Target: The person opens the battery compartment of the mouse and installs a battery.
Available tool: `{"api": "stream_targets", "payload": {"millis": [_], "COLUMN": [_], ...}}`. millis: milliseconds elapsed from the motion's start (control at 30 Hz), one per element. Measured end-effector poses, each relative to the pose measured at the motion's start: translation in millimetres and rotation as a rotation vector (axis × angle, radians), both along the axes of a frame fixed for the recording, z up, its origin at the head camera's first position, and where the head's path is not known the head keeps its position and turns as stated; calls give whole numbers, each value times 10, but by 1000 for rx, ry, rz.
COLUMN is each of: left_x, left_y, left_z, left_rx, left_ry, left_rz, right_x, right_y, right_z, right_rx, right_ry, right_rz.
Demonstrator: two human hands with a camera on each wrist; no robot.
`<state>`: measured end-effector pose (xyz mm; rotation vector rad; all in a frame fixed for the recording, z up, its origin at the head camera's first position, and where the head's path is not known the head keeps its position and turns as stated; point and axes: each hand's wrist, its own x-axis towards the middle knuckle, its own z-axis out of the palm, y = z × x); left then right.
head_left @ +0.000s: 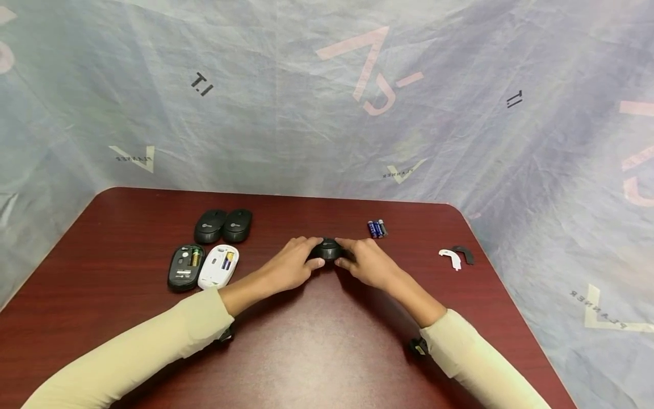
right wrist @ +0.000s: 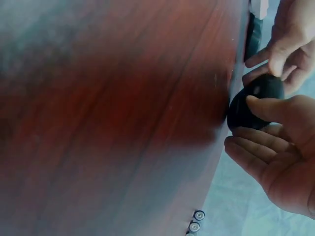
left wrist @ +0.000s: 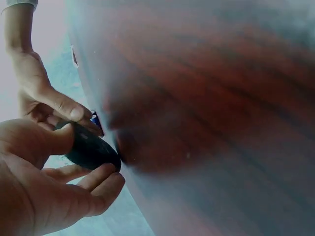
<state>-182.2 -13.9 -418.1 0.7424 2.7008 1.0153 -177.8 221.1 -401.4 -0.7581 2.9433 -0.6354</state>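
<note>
A black computer mouse is at the middle of the table, top side up, between both hands. My left hand grips it from the left; in the left wrist view the thumb presses on its top and the fingers curl along its side. From the right, my right hand holds the same mouse, thumb on the upper shell and fingers at its side in the right wrist view. The mouse's underside is hidden.
Two black mice stand side by side at the back left. Before them lie an upturned black mouse and an upturned white mouse, batteries showing. Blue batteries lie behind my right hand. A white cover and black cover lie far right.
</note>
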Motion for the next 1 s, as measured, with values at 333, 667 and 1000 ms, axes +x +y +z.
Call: {"api": "stream_targets", "payload": {"millis": [333, 667, 1000], "left_x": [-26, -41, -5], "left_y": [-57, -62, -101], "left_z": [16, 40, 20], "left_rx": [112, 356, 507], "left_ry": [58, -236, -295], "left_rz": [-9, 97, 135], "right_x": [71, 81, 93], "right_y": [26, -46, -146], "right_z": [3, -12, -58], "right_rx": [-166, -584, -745], "right_ry": [25, -377, -464], "right_rz": [-60, -133, -77]}}
